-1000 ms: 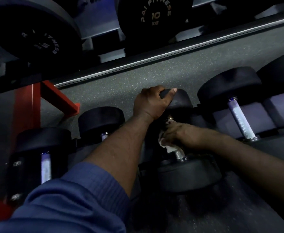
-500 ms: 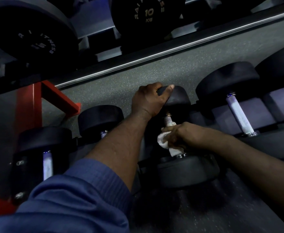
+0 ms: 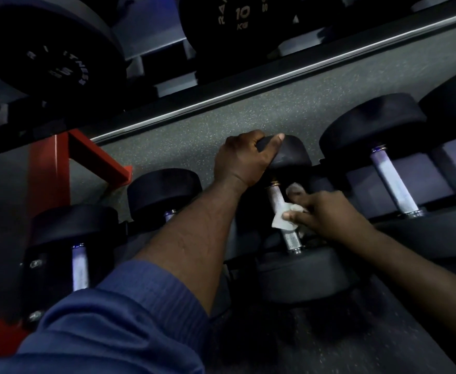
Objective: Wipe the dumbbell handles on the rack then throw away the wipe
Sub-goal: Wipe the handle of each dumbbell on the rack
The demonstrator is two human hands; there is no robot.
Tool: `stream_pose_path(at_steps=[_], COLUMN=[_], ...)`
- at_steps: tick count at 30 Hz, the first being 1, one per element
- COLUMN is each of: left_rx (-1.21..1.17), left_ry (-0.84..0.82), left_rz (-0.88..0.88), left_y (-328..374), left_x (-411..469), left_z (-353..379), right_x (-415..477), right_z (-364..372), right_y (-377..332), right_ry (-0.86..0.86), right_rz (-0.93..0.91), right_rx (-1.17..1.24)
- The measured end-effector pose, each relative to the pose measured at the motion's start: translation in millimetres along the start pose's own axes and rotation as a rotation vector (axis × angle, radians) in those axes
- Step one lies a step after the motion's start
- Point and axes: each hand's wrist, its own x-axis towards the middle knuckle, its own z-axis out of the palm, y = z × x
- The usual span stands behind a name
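Black rubber capped both ends of the short dumbbell (image 3: pixel 302 276) lying across the lower tier of the red-posted rack (image 3: pixel 48 171), one head at the tier's back edge and the other at its front edge. The left grip (image 3: pixel 241 160) was stretched forward out of a blue ribbed sleeve (image 3: pixel 113 319), forearm nearly straight, and was clenched over the back head with the thumb laid across its top. The right grip (image 3: pixel 326 211) lay to the right of the bar with its wrist low. Its fingers and thumb pinched a crumpled white wipe (image 3: pixel 285 218) against the middle of the knurled steel handle (image 3: pixel 291 240). Bare metal showed above and below the wipe. Neighbouring black dumbbells (image 3: pixel 370 125) sat on the same tier, to the left and right.
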Motion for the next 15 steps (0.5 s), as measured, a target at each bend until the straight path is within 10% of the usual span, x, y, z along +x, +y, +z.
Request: stream_pose_path(at_steps=[4, 11, 15], left_rx=[-0.008, -0.011, -0.013], left_ry=[0.001, 0.010, 0.000], left_rz=[-0.007, -0.007, -0.018], left_y=[-1.2, -0.2, 0.1], left_x=[1.1, 0.0, 0.6], left_z=[1.2, 1.5, -1.1], right_x=[1.5, 42.9, 30.1], right_z=[-6.0, 14.1, 22.3], right_y=[-3.2, -7.8, -4.2], right_ry=[-0.276, -0.031, -0.435], right_rz=[0.161, 0.315, 0.301], right_rx=[0.099, 0.418, 0.339])
